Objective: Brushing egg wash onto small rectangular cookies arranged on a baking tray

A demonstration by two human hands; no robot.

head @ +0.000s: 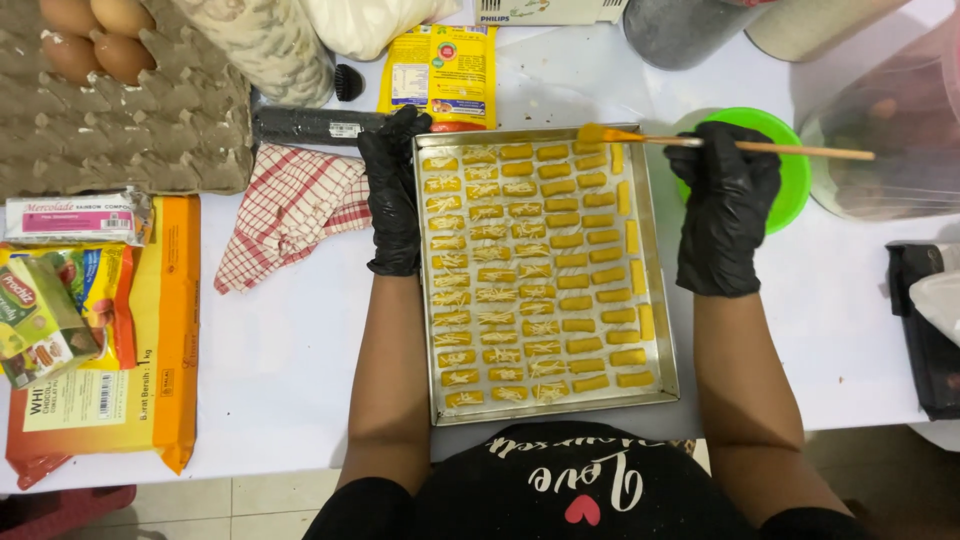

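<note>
A rectangular metal baking tray lies on the white table, filled with rows of small yellow dough sticks; the left columns carry grated topping. My left hand, in a black glove, rests flat against the tray's left rim near the far corner. My right hand, also gloved in black, holds a thin wooden-handled brush whose yellow bristles reach over the tray's far right corner. Behind that hand stands a green bowl.
A red-checked cloth lies left of the tray. Further left are an egg carton, orange and yellow packets and a small box. A yellow pouch, a black roll, jars and a clear container line the back.
</note>
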